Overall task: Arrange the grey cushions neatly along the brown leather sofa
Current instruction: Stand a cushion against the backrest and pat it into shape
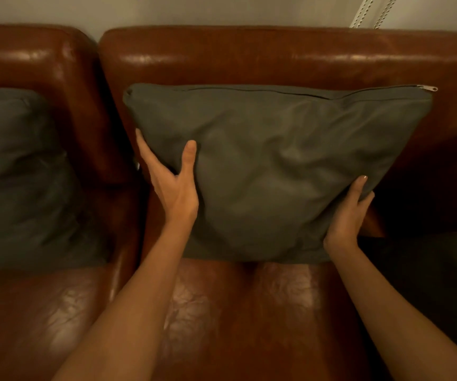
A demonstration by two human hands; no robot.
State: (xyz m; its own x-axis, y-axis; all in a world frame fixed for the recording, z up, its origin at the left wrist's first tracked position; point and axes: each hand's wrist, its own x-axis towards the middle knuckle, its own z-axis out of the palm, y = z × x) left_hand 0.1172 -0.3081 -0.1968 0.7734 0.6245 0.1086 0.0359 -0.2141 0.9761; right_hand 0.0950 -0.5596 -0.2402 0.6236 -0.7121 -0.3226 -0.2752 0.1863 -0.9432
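Note:
A grey cushion (276, 166) stands upright against the backrest of the brown leather sofa (249, 53), its zip along the top edge. My left hand (175, 185) grips its left edge, thumb on the front face and fingers behind. My right hand (351, 213) grips the lower right corner, thumb on the front. A second grey cushion (21, 182) leans on the left sofa section. A dark cushion (436, 273) lies at the right edge, only partly seen.
The sofa seat (222, 312) stretches in front of the held cushion. A gap divides the left and right backrest sections. A pale wall (167, 9) rises behind, with white beaded cords (370, 11) hanging at the upper right.

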